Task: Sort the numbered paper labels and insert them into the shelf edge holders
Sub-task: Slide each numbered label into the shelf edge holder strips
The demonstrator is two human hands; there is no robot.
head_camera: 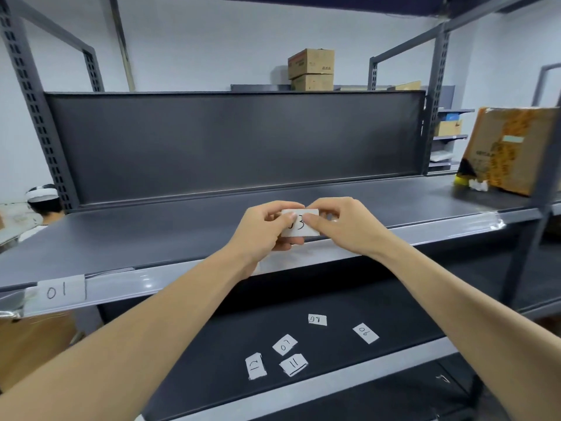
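Both hands hold a white paper label (pixel 300 226) with a handwritten number ending in 3, just above the clear shelf edge holder (pixel 158 284). My left hand (pixel 267 229) pinches its left side and seems to hold more paper beneath. My right hand (pixel 343 223) pinches the right side. A label reading 01 (pixel 59 291) sits in the holder at the far left. On the lower shelf lie several loose labels: 08 (pixel 317 319), 06 (pixel 365 333), 07 (pixel 284 344), 11 (pixel 293 364) and 12 (pixel 255 366).
The dark grey shelf (pixel 151 232) has a back panel and slotted uprights. A worn cardboard box (pixel 513 150) leans at the shelf's right end beside a yellow object (pixel 461 180). Two stacked boxes (pixel 311 69) stand behind. A person (pixel 42 205) sits at far left.
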